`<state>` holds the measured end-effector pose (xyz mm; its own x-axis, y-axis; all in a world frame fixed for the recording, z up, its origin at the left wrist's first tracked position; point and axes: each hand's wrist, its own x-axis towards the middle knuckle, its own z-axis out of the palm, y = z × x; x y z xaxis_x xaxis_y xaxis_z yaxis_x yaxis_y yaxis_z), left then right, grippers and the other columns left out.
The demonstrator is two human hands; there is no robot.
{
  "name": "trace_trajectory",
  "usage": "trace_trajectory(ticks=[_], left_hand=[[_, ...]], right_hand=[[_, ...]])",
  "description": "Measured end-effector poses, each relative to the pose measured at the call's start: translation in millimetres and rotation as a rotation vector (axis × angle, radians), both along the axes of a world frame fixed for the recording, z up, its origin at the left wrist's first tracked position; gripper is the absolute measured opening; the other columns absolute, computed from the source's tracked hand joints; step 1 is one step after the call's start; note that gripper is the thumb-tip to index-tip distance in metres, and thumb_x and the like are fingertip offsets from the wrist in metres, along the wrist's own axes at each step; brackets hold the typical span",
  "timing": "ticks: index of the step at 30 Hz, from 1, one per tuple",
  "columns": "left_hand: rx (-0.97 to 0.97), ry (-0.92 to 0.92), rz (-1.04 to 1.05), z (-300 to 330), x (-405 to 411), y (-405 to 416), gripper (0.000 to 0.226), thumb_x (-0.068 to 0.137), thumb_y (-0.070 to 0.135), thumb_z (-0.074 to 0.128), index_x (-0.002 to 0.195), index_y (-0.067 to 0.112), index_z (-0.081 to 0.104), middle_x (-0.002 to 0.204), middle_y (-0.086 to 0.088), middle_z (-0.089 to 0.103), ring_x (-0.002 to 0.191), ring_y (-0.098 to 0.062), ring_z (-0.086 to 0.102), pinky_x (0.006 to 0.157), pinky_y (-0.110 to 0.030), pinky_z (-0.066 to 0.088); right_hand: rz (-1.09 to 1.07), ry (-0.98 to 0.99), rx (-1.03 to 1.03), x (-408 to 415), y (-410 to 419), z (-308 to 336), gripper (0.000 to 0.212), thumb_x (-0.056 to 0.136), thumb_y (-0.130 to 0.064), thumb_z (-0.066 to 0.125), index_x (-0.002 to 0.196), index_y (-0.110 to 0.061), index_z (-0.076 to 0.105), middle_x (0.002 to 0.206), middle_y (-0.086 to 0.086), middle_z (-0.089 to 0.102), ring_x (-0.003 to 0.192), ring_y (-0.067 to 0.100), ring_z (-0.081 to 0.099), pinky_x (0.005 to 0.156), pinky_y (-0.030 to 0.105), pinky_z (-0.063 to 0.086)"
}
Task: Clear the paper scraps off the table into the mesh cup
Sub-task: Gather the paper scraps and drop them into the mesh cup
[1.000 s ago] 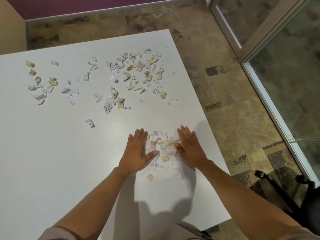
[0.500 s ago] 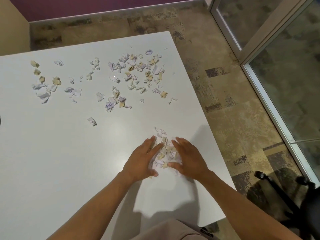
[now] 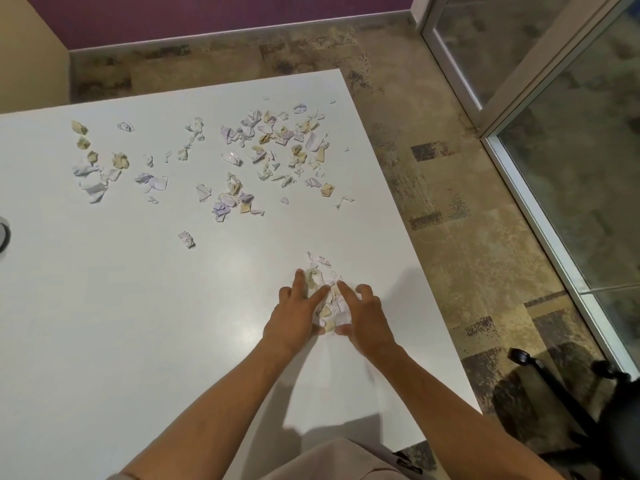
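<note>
Near the table's (image 3: 104, 341) edge at about five o'clock of its surface, the person's left hand (image 3: 294, 315) and right hand (image 3: 363, 317) press toward each other around a small heap of paper scraps (image 3: 329, 304). Both hands are narrowed, fingers curled and thumbs close together beneath the heap, cupping it without yet lifting it clear; one loose piece (image 3: 318, 258) lies just beyond the fingertips at twelve o'clock of the heap.

By the look of things the task is at an early stage. A wide scatter of scraps (image 3: 277, 143) lies toward one o'clock of the tabletop, a second group (image 3: 100, 168) toward ten o'clock, and a lone scrap (image 3: 187, 239) near the middle. A dark curved rim (image 3: 3, 233) at the nine o'clock edge may be the mesh cup, though too little shows to be sure.

Faint purple print marks some scraps, but nothing is legible, and no brand or label appears.
</note>
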<state>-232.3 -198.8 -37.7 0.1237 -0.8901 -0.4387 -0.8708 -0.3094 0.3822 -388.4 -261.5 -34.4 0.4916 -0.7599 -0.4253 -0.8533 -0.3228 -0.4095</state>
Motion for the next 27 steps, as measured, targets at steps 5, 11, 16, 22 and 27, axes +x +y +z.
trace_trajectory(ticks=[5,11,16,22,27], left_hand=[[0.039,0.013,0.053,8,-8,-7,0.067,0.084,0.040,0.069,0.143,0.034,0.037,0.152,-0.011,0.018,0.127,-0.034,0.031,0.089,-0.043,0.050],[0.010,-0.032,0.040,10,-7,-7,0.032,0.099,0.024,0.046,0.129,0.021,0.053,0.131,-0.005,0.040,0.120,-0.029,0.036,0.081,-0.035,0.052],[-0.017,-0.055,0.016,6,-3,-4,0.029,0.099,0.022,0.047,0.125,0.017,0.058,0.129,-0.002,0.048,0.120,-0.023,0.039,0.082,-0.033,0.052],[-0.091,0.026,0.133,1,5,-6,0.021,0.090,0.008,0.054,0.104,0.013,0.068,0.106,-0.002,0.060,0.101,-0.022,0.055,0.068,-0.029,0.045],[-0.155,0.253,0.457,5,15,-7,0.026,0.080,-0.007,0.055,0.084,0.009,0.076,0.092,-0.007,0.073,0.085,-0.026,0.066,0.070,-0.026,0.047]], right_hand=[[0.010,-0.109,-0.017,11,-4,3,0.088,0.074,-0.050,0.076,0.147,-0.018,0.037,0.133,0.014,0.039,0.116,0.031,0.043,0.101,0.035,0.036],[0.054,-0.058,-0.097,17,1,-1,0.043,0.085,-0.020,0.066,0.126,-0.024,0.059,0.122,0.007,0.050,0.104,0.030,0.046,0.086,0.033,0.045],[0.114,-0.047,-0.218,17,7,-6,0.015,0.095,-0.014,0.051,0.100,-0.014,0.065,0.107,0.004,0.059,0.098,0.027,0.049,0.066,0.028,0.041],[0.110,-0.103,-0.235,18,-2,-4,0.013,0.090,-0.003,0.056,0.085,-0.006,0.068,0.089,0.008,0.066,0.084,0.029,0.057,0.073,0.031,0.042],[-0.160,-0.372,-0.172,15,-9,3,0.005,0.074,0.003,0.075,0.077,0.000,0.074,0.079,0.011,0.074,0.074,0.023,0.068,0.072,0.022,0.050]])
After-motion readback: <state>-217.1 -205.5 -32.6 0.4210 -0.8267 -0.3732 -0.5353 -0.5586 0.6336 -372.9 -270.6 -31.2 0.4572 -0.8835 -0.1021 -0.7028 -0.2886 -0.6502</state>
